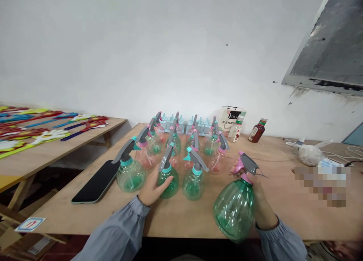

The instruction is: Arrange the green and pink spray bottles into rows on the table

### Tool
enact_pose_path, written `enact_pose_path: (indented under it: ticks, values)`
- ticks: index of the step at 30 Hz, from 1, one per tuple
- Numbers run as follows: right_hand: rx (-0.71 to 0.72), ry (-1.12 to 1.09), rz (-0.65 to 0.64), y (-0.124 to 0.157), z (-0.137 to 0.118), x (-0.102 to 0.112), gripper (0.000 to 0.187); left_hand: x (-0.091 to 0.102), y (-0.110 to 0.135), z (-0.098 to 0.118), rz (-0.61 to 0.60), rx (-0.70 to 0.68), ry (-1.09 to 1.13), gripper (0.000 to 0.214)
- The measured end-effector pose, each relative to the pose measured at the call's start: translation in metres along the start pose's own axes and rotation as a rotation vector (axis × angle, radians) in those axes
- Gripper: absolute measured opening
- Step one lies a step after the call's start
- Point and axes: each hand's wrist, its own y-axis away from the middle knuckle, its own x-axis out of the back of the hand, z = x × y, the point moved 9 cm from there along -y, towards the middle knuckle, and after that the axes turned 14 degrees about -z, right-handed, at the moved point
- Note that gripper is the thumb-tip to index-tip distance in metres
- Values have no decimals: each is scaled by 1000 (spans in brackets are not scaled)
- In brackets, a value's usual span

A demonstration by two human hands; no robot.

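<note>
My right hand (262,206) grips a large green spray bottle (235,210) with a pink and grey trigger head, tilted toward me near the table's front edge. My left hand (151,189) wraps round a smaller green spray bottle (168,179) with a teal collar, standing upright on the wooden table (181,219). Several more green and pink spray bottles (176,147) stand in rows behind it. Both arms wear grey sleeves.
A black phone (98,181) lies at the table's left. A small carton (231,119), a white bottle and a brown sauce bottle (257,130) stand by the wall. Cables and a plastic bag (310,155) lie at right. Colourful hand-shaped clappers (42,125) cover the left table.
</note>
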Motion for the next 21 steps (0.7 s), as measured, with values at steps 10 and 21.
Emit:
enact_pose_path:
  ticks: [10,21]
  values:
    - [-118,216,-111,9,3,-7,62,0,0,-1,-7,3,27,54]
    - [5,200,-27,2,1,15,84,1,0,2,-18,1,22,48]
